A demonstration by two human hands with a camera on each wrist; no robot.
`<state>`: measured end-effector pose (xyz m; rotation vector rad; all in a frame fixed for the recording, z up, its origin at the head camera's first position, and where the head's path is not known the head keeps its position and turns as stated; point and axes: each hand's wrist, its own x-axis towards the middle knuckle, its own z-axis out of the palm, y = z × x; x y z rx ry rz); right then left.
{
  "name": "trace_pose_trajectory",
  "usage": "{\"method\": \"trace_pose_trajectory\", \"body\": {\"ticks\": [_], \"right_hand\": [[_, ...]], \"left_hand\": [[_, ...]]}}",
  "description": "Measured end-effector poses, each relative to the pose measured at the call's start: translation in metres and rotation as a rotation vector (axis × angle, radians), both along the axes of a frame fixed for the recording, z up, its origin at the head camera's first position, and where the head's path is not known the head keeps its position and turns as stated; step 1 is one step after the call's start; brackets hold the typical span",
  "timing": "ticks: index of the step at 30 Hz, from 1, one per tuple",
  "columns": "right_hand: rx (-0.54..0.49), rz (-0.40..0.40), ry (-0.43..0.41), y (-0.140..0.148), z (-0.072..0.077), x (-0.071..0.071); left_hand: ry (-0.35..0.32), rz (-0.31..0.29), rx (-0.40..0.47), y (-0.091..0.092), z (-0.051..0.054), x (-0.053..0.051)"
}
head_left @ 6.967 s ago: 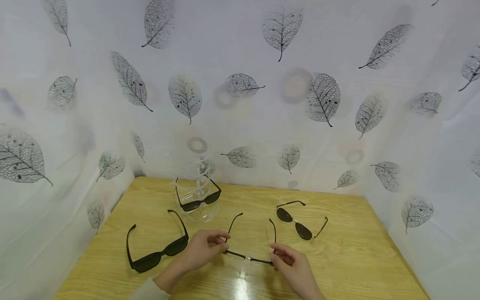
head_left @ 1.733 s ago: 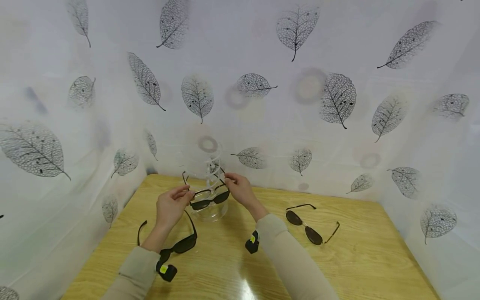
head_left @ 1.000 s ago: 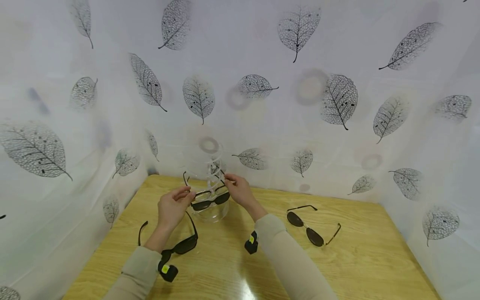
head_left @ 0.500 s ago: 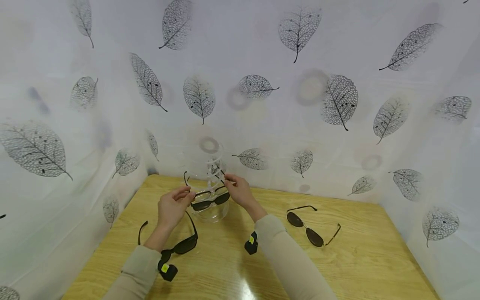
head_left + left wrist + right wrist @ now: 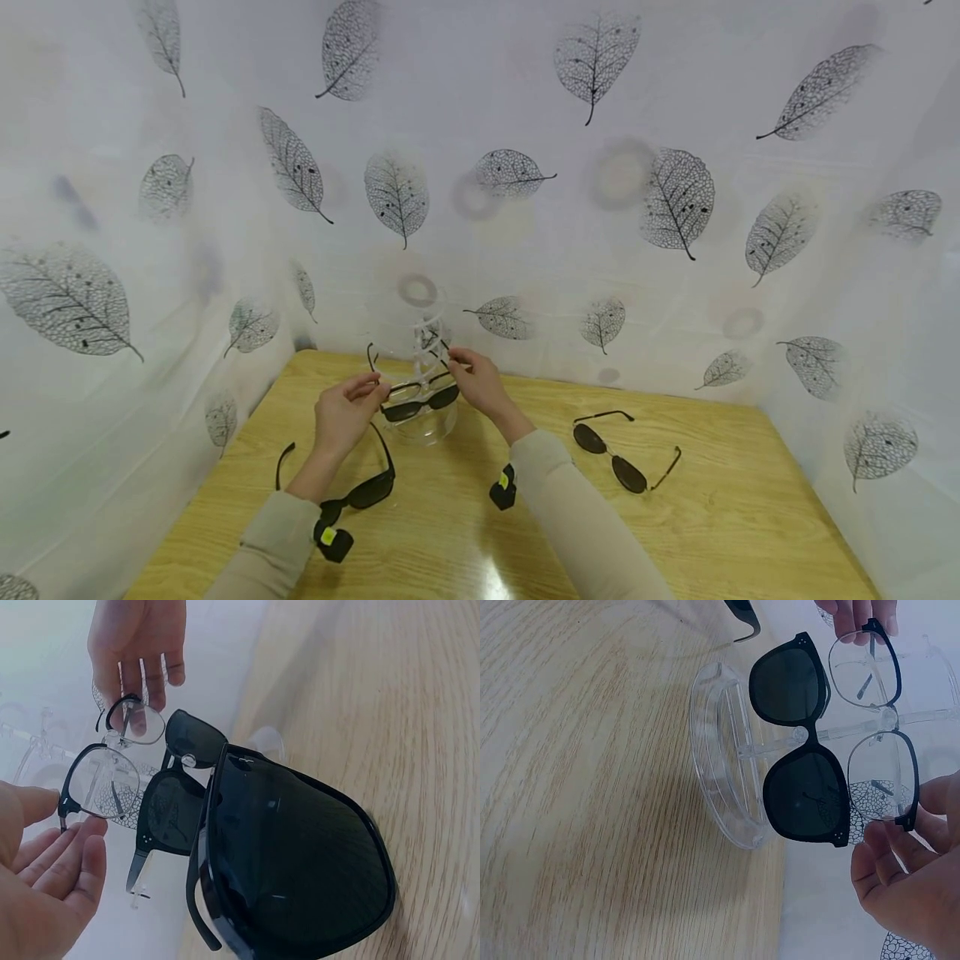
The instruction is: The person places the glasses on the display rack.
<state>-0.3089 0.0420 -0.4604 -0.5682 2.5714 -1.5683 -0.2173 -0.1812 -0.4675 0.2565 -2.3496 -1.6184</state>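
A pair of clear glasses with a black browline frame (image 5: 913,761) sits at the clear acrylic display stand (image 5: 709,772), just above the black sunglasses (image 5: 787,682) on its lower tier. My left hand (image 5: 345,417) pinches the glasses by one end, near the hinge, between thumb and fingers. At the opposite end, my right hand (image 5: 483,387) holds the other hinge and temple with thumb and fingertips. The glasses' temples point back along the stand's sides. In the right wrist view the bridge lies against the stand's upright; whether it bears the weight, I cannot tell.
Large black sunglasses (image 5: 371,492) lie on the wooden table (image 5: 435,517) at left, partly hidden by my left forearm. Aviator sunglasses (image 5: 628,473) with unfolded temples lie at right. A leaf-patterned white curtain (image 5: 517,250) surrounds the table's back and sides.
Seven seconds ago both hands held the clear glasses near the table's front. They have since moved back and left to the stand. Over the last second, hands and glasses stay nearly still.
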Motion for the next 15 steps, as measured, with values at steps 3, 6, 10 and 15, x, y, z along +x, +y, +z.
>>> {"method": "trace_pose_trajectory", "body": {"ticks": [3, 6, 10, 15], "right_hand": [[-0.009, 0.001, -0.004, 0.0003, 0.0007, 0.0015], [-0.009, 0.006, 0.001, 0.0010, 0.0011, 0.0024], [-0.006, 0.011, 0.012, 0.0022, 0.0030, 0.0036], [-0.019, 0.007, 0.016, 0.0035, 0.0068, 0.0057]], "left_hand": [[-0.003, -0.004, -0.004, -0.0011, -0.0004, 0.0008], [-0.004, -0.006, -0.015, -0.0024, -0.0007, 0.0018], [0.002, -0.007, -0.026, -0.0033, -0.0009, 0.0024], [0.010, -0.008, -0.033, -0.0037, 0.0010, 0.0036]]}}
